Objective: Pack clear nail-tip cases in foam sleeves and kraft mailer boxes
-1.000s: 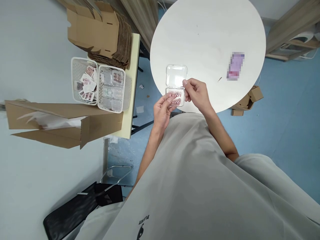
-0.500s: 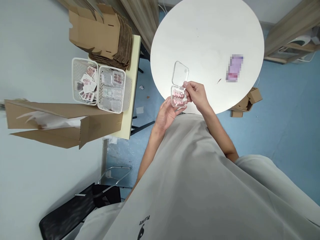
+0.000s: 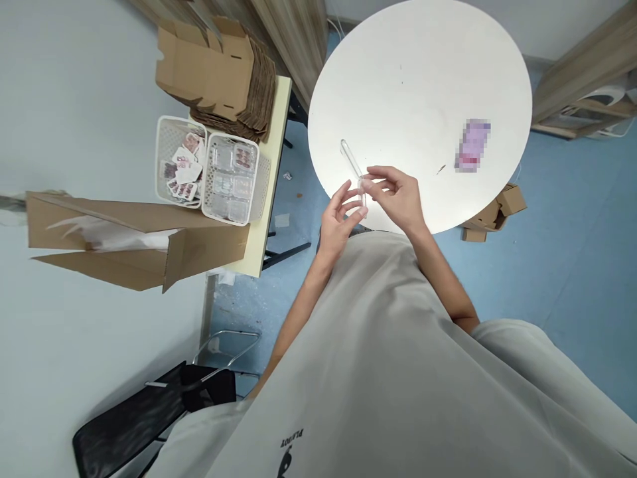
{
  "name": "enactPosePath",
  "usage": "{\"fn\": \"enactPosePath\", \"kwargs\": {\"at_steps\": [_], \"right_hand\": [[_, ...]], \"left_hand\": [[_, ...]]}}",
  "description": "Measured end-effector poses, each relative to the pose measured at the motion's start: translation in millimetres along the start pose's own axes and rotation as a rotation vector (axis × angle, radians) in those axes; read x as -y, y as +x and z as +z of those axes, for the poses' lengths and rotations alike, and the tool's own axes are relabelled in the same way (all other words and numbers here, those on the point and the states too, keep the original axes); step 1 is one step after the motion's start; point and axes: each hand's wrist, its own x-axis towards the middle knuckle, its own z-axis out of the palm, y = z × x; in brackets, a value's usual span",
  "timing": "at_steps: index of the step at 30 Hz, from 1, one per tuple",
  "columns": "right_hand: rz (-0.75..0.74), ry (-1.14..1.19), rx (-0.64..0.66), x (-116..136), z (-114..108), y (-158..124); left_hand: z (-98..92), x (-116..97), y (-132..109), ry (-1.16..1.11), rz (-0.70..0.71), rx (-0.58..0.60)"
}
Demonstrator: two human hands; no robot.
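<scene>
Both forearms come up out of the grey shirt in the lower half of the frame and meet just above centre, elbows tucked in, wrists bent towards each other; the left hand (image 3: pixel 340 222) sits a bit lower and to the left, the right hand (image 3: pixel 402 199) a bit higher and to the right.

Between them we've got a clear case (image 3: pixel 352 161), turned edge-on to us so it shows as a thin see-through sliver slanting towards the upper left; we can't tell what's in it from this angle. The left hand is loosely curled, fingers spread, thumb and fingertips touching the lower end of the case; the right hand pinches that same end with thumb and forefinger, the other fingers fanned out above. So both hands are closed on the case, not on each other, and it's held over the near edge of the round white table (image 3: pixel 423 79).

A blurred purple thing (image 3: pixel 472 145) lies on the table's right part, well apart from the hands. Left of centre, two white baskets (image 3: pixel 160 159) of small packs sit on a pale yellow side table (image 3: pixel 276 166), with flat cardboard boxes (image 3: pixel 219 73) stacked behind them.
</scene>
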Motion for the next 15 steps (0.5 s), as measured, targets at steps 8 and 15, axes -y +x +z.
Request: {"fn": "enactPosePath", "kwargs": {"at_steps": [8,15], "right_hand": [[0.03,0.105,-0.054,-4,-5,6],[0.082,0.143,-0.009,-18,-9,8]], "left_hand": [[-0.4,-2,7,0.008,0.02,-0.13],[-10.4,5,18,-0.06,-0.013,0.044]]}}
